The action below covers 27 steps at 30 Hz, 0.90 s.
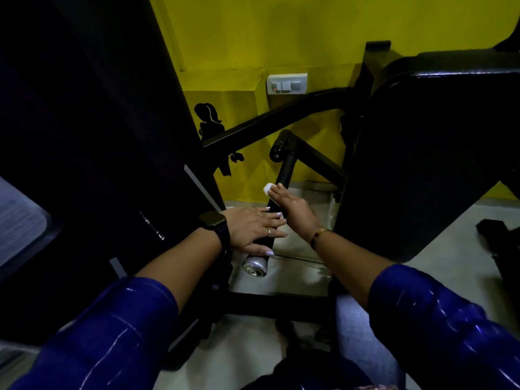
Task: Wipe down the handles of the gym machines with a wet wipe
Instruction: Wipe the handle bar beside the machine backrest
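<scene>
While the handle [285,170] of the gym machine is being wiped, the wet wipe [268,188] is held against its black sleeve by the right hand [295,209]. That hand's grip is clamped round wipe and handle together, roughly midway along the handle, and only a small white corner of the wipe is seen past the fingertips. Lower on the handle, just above its silver end cap [254,267], the left hand [253,229] is laid across the bar with its grip apart, the fingers fairly straight and nothing clamped, so the handle appears to be steadied rather than seized. The step in hand is judged to be the rubbing of the sleeve itself. To be done well, the wipe should be wrapped as far round the handle as it will go, so that the underside, hidden here, is reached as well as the top. Firm pressure is called for, and the stroke should be carried along the whole length, from the pivot joint [281,147] at the handle's far end down to the end cap. The stretch beneath the left hand is covered and can be cleaned only once that hand is shifted. Since the handle may swing on its joint, the steadying is worth having during the stroke. How much of the handle is already clean cannot be told.
</scene>
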Motion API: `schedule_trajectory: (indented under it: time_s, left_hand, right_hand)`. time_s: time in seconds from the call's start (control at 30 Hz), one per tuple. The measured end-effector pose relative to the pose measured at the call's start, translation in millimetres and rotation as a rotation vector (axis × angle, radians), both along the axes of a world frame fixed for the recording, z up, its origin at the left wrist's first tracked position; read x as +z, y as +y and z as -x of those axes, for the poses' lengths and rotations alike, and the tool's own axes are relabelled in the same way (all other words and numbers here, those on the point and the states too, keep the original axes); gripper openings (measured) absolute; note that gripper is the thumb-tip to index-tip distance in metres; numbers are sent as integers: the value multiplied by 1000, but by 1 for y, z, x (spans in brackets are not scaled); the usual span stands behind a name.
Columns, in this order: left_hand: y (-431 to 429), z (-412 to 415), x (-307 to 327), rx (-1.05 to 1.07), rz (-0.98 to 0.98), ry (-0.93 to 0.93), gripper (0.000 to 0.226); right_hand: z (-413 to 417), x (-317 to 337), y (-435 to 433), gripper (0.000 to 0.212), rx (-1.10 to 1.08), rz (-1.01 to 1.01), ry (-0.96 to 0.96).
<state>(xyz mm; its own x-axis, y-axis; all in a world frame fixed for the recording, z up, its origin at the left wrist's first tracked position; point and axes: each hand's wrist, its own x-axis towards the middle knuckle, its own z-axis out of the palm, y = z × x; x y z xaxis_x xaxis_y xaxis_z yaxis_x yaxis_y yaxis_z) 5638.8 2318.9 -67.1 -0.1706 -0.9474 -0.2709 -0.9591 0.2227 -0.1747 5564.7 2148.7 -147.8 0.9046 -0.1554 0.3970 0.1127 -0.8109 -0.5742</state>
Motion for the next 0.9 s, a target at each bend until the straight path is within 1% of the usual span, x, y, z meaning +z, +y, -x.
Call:
schedule_trajectory:
  time_s: [0.07, 0.1, 0.17, 0.23, 0.27, 0.37, 0.43, 0.47, 0.6, 0.73, 0.83, 0.9]
  left_hand:
    - [-6, -6, -1, -13, 2, 18, 103]
    - [-9, -11, -2, -26, 6, 18, 98]
    - [-12, -17, -7, -47, 55, 12, 90]
    - [-18, -23, -10, -59, 93, 11, 87]
    - [-21, -27, -12, -63, 109, 11, 85]
    - [-31, -39, -16, -70, 191, 0, 80]
    - [-37, -46, -21, -47, 233, 12, 77]
    - [-38, -49, -25, -30, 249, 31, 76]
    - [-47, -56, -33, -36, 306, 80, 73]
    - [-57, -64, -33, -73, 325, 77, 73]
    - [-65, -70, -32, -79, 324, 78, 74]
    - [-67, -72, -36, -76, 329, 89, 73]
  right_hand:
    - [0, -6, -8, 67, 38, 38, -41]
    - [0, -10, -9, 68, 29, 23, -61]
    - [-2, -18, -9, 63, -13, -95, -69]
    - [-16, -18, -12, 50, -103, -234, -83]
    - [-24, -15, -14, 46, -127, -289, -74]
    - [-36, -14, -23, 50, -102, -221, -57]
    - [-32, -19, -28, 53, -72, -136, -78]
    - [-28, -24, -28, 53, -66, -128, -91]
    - [-25, -33, -27, 49, -112, -195, -118]
    - [-54, -26, -42, 48, -177, -291, -90]
    - [-69, -28, -55, 50, -159, -205, -89]
    - [-63, -34, -55, 50, -135, -155, -130]
